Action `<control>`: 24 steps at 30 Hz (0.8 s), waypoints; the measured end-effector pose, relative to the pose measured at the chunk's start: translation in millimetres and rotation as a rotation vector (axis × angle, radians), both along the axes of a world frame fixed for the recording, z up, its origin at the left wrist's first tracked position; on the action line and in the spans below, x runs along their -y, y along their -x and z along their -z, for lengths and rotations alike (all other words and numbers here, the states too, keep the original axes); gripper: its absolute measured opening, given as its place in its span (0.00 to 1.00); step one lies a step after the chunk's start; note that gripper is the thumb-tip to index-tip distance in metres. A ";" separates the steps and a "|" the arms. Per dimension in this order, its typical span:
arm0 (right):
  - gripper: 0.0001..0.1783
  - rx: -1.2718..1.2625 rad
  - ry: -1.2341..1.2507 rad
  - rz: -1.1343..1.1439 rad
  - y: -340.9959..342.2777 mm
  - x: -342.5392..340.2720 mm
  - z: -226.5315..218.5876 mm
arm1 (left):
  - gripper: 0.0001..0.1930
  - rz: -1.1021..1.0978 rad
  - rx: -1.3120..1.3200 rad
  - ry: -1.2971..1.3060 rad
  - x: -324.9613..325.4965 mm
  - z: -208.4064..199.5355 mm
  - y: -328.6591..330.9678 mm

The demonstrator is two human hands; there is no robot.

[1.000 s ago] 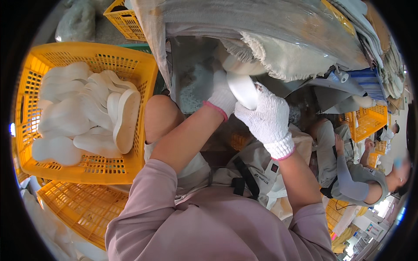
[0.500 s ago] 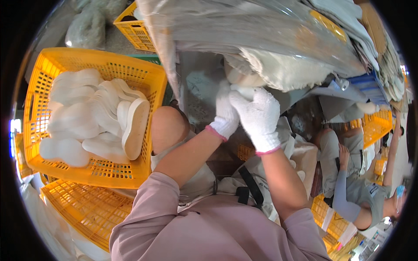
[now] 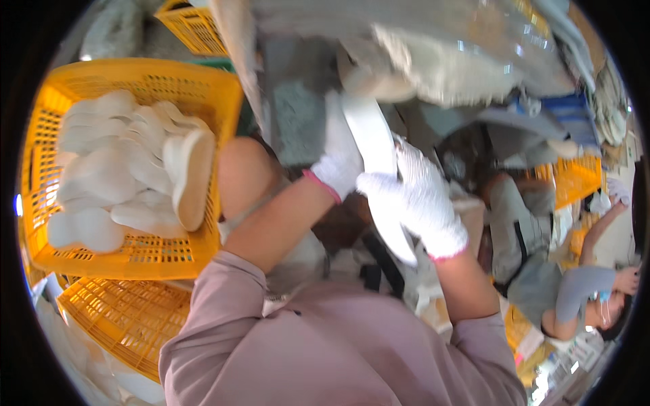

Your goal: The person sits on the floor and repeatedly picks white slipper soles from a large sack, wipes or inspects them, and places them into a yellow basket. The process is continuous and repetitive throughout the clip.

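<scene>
Between my gloved hands a long white shoe sole (image 3: 371, 130) stands on edge, its far end up and its near end pointing toward my lap. My right hand (image 3: 421, 196), in a white knit glove, is closed around its middle with the thumb lying across. On its left side my left hand (image 3: 336, 150), also gloved, presses against the far half; its fingers are blurred. Just beyond the far end is a rounded beige piece (image 3: 382, 84), partly under a frayed off-white cloth (image 3: 440, 74).
To my left, a yellow crate (image 3: 135, 269) holds a pile of white soles (image 3: 122, 169). Another yellow crate (image 3: 128, 325) lies below it. Plastic-covered material (image 3: 311, 20) hangs ahead. A person (image 3: 542, 291) sits at the right, near a yellow crate (image 3: 575, 179).
My hands have drawn back from the rounded beige piece, and the sole, mostly hidden before, now shows. My right hand has come nearer and turned. The view has shifted slightly.
</scene>
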State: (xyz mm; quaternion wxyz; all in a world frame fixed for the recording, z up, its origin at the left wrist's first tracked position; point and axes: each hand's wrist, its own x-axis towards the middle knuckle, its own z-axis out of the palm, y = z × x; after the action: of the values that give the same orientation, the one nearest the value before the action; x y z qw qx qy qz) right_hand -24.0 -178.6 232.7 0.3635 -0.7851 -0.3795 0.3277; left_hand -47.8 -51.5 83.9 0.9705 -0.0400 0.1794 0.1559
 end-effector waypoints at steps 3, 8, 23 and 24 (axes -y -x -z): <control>0.17 0.611 0.250 -0.133 36.9 35.1 8.9 | 0.37 0.075 0.093 0.164 11.2 24.4 -8.0; 0.11 0.813 0.110 -0.078 -4.8 12.2 46.4 | 0.38 -0.082 -0.032 -0.073 -17.6 53.1 -55.6; 0.11 0.856 0.015 -0.251 -23.1 -36.4 32.4 | 0.36 0.003 -0.367 -1.159 -43.1 96.6 -53.2; 0.10 0.795 -0.057 -0.208 -27.0 -42.2 31.7 | 0.38 -0.042 -0.410 -1.214 -47.5 98.6 -54.9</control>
State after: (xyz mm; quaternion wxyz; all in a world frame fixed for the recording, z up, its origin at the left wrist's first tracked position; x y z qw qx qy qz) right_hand 3.0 -136.4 201.0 0.1752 -0.7976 -0.5767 0.0233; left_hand 7.1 -3.9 -14.7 0.7631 0.5438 0.2406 0.2531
